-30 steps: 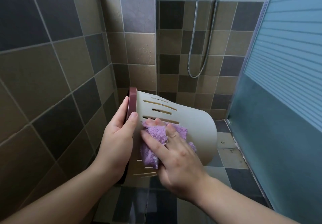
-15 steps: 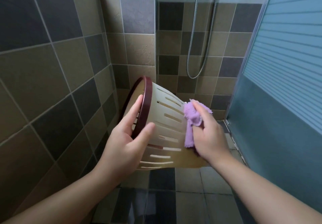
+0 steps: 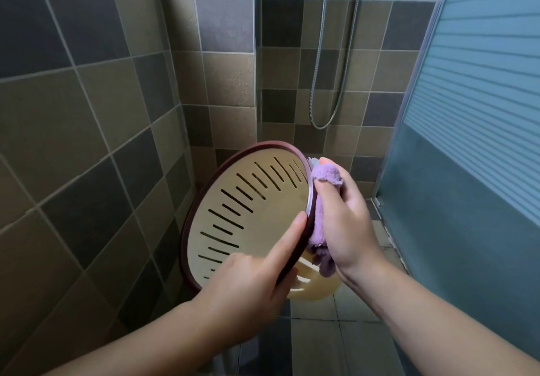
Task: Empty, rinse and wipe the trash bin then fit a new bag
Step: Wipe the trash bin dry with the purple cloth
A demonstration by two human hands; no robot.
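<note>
Bin now turned mouth-up toward camera, held over shower floor. Left hand grips its rim; right hand, clutching cloth, has moved from the side wall to the rim. Wiping nearly finished; bag comes next.

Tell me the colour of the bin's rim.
Dark maroon rim, on a beige slotted bin; head view.

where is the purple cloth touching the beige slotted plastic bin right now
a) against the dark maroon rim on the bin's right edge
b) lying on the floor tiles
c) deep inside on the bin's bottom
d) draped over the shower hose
a: the right hand grips the purple cloth and presses it against the dark maroon rim on the right edge of the beige slotted plastic bin, whose open mouth faces the camera while the left hand holds the rim's lower part.
</note>
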